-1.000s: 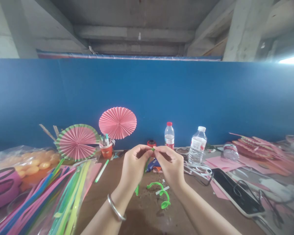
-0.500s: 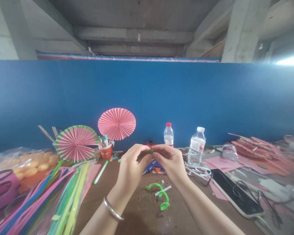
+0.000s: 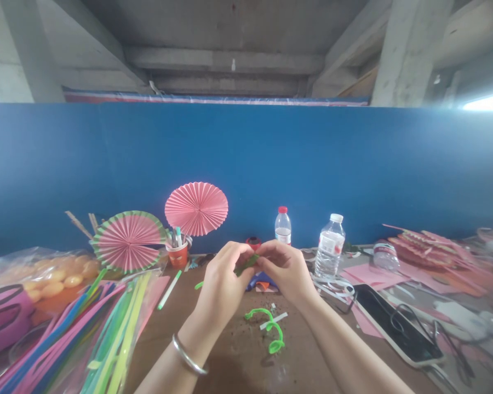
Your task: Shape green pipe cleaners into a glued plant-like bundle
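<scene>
My left hand [image 3: 225,276] and my right hand [image 3: 285,273] meet fingertip to fingertip above the middle of the table. Both are closed, pinching a small dark green piece [image 3: 247,265] that is mostly hidden by my fingers, so its kind does not show. A curled bright green pipe cleaner [image 3: 276,328] lies on the table between my forearms, beside a short white strip [image 3: 273,320]. Just behind my hands is a blue glue gun [image 3: 255,280] with an orange trigger, partly covered. A silver bangle [image 3: 189,355] circles my left wrist.
Pleated pink paper fans [image 3: 196,209] and a red pen cup [image 3: 176,255] stand at back left, near bagged coloured pipe cleaners [image 3: 110,334]. Water bottles [image 3: 330,246] stand behind. Right are a phone [image 3: 396,323], cables and pink paper [image 3: 370,273]. A blue partition [image 3: 246,153] rises behind.
More of the dark green piece now shows between my fingertips, and my left hand has shifted slightly right. Things on the table lie as before.
</scene>
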Action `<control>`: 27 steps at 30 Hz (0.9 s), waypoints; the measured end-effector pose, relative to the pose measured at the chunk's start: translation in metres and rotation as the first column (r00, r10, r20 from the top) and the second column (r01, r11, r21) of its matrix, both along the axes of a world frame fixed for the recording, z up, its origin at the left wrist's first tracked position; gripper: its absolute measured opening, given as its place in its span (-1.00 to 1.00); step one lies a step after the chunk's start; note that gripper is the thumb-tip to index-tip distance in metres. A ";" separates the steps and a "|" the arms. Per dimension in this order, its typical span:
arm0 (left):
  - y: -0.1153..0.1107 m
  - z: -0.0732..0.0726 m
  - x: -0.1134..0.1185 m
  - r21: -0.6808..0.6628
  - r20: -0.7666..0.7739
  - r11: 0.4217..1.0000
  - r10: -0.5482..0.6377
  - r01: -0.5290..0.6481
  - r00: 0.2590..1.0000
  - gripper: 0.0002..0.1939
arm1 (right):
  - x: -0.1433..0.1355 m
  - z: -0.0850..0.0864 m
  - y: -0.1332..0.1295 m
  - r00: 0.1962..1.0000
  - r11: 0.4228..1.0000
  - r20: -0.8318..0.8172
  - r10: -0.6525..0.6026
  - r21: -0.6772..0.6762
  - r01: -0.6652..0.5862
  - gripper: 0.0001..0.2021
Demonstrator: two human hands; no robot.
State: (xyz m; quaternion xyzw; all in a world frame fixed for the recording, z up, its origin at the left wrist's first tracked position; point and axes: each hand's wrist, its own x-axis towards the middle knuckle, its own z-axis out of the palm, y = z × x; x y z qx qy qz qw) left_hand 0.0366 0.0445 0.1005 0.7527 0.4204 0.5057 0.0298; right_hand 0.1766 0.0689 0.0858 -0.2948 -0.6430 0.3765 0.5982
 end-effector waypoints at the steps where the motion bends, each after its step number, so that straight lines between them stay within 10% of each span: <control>1: -0.001 0.001 0.000 -0.020 0.006 1.000 -0.024 0.024 1.000 -0.89 | 0.001 0.000 0.001 1.000 1.000 -0.008 -0.015 0.001 0.015 -0.97; 14: -0.001 0.005 0.000 -0.288 0.276 0.911 -0.214 0.294 0.937 -0.92 | -0.001 0.001 0.002 0.994 1.000 -0.108 -0.031 0.000 0.031 -0.95; 27: 0.000 0.007 -0.007 -0.235 0.187 0.954 -0.145 0.187 0.972 -0.85 | -0.006 0.001 -0.001 0.998 1.000 -0.065 -0.008 -0.014 0.007 -0.92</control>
